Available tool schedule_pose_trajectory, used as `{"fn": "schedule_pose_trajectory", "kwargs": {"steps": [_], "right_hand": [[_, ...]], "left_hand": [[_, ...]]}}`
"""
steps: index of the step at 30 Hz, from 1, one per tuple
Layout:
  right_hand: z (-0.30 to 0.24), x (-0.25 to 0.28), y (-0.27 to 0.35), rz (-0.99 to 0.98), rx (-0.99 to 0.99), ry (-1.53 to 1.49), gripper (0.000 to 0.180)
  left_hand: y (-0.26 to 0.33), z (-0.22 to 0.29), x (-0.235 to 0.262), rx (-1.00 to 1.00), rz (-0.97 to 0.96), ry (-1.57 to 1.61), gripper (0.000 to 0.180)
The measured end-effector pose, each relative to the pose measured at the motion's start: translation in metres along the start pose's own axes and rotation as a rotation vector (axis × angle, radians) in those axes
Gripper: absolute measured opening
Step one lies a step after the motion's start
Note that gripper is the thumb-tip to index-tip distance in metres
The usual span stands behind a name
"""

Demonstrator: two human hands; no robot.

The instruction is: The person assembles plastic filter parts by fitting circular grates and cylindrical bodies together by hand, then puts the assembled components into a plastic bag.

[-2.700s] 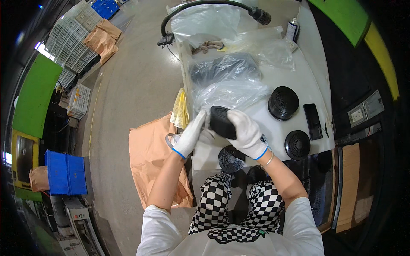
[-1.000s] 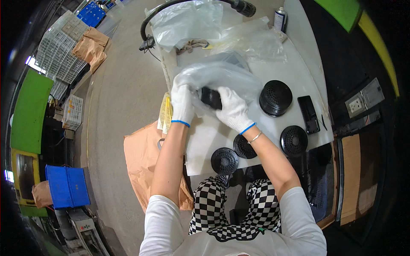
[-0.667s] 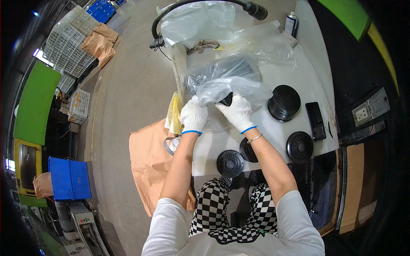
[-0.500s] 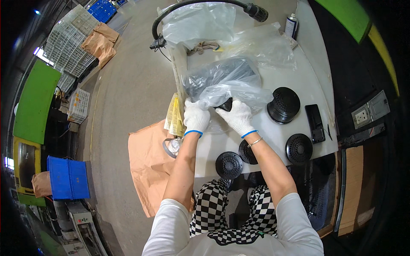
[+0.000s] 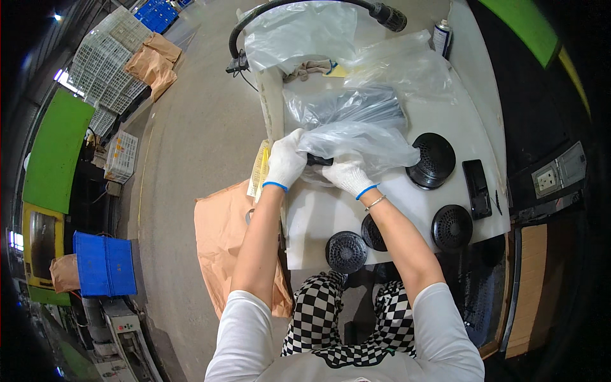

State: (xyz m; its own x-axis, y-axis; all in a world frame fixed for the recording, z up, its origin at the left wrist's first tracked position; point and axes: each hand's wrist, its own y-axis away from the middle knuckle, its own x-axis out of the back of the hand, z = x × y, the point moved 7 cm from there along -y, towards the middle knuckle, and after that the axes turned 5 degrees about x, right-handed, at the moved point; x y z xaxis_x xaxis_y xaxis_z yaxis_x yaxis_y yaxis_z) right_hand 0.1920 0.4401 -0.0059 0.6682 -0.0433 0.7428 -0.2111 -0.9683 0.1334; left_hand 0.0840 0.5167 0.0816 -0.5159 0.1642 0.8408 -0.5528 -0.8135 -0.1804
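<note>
A clear plastic bag (image 5: 363, 140) lies on the white table, with dark parts (image 5: 363, 105) showing through its film. Both my hands wear white knit gloves with blue cuffs and work at the bag's near edge. My left hand (image 5: 286, 159) is closed on the film at the bag's left side. My right hand (image 5: 347, 174) is closed around a black plastic part (image 5: 318, 160), which shows between the two hands; some of its fingers are hidden under the film. Right of the bag stands a stack of round black perforated covers (image 5: 433, 159).
More round black covers (image 5: 346, 251) lie along the near edge, one (image 5: 452, 227) near a black phone (image 5: 476, 188). Loose plastic bags (image 5: 401, 67), a spray can (image 5: 442, 38) and a black hose (image 5: 299, 5) are at the back. Brown paper (image 5: 223, 235) hangs at the left.
My left hand has moved slightly up and left along the bag. The black part now sits further left, between the hands, and the film has shifted over my right fingers.
</note>
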Motion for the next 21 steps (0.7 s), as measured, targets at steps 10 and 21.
{"fn": "schedule_pose_trajectory", "kwargs": {"steps": [10,21], "right_hand": [[-0.020,0.042,-0.010,0.326,0.221,-0.416,0.063],[0.016,0.020,0.008,0.278,0.193,-0.061,0.040]], "left_hand": [[0.065,0.044,0.012,0.298,0.023,-0.168,0.025],[0.049,-0.009,-0.010,0.325,0.353,0.673,0.018]]}}
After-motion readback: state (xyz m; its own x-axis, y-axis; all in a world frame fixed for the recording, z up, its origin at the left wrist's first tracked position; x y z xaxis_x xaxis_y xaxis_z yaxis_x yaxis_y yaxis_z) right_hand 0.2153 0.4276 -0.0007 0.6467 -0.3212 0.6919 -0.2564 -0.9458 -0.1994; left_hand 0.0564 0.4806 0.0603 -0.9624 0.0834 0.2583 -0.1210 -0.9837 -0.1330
